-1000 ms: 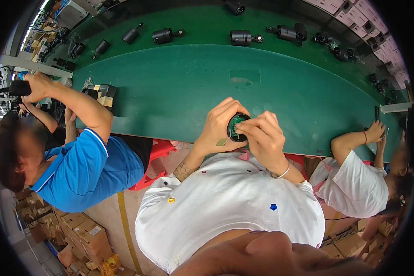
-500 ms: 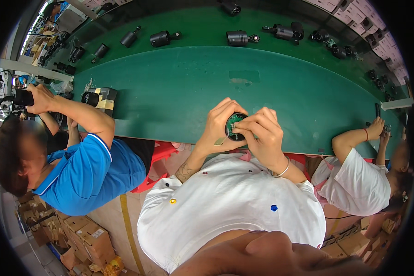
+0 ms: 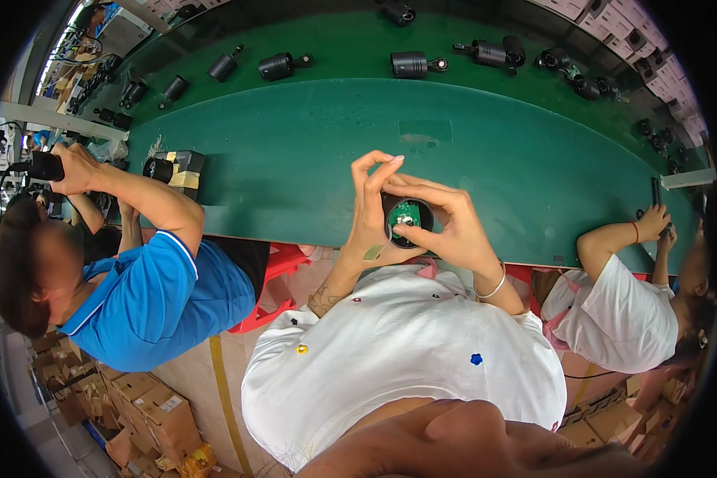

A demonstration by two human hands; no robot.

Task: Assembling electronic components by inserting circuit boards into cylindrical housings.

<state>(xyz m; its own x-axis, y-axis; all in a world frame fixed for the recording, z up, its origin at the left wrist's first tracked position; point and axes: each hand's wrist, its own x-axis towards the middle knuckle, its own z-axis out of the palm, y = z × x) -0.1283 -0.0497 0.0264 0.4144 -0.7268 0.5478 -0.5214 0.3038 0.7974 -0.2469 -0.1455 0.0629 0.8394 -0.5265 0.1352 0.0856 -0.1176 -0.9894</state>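
Close in front of my body, a round black housing (image 3: 429,213) is held with its open end facing up. Inside it sits a green circuit board (image 3: 407,209) with small white and metallic parts. My left hand (image 3: 366,227) is closed around the housing's left side, its upper fingers raised and bent. From the right, my right hand (image 3: 464,231) grips the housing; its fingers reach over the far side and its thumb rests over the near edge of the board. The lower part of the housing is hidden by my hands.
Along the raised back strip lie several black cylindrical housings (image 3: 410,65). A dark block with yellow tape (image 3: 185,171) stands at the left. A person in a blue shirt (image 3: 155,299) works at my left, another in white (image 3: 621,319) at my right, both with arms over the green bench (image 3: 295,159).
My right fingers have gone from pinching at the board to reaching over the housing's far side, with the thumb on the board. My left fingers have lifted and bent.
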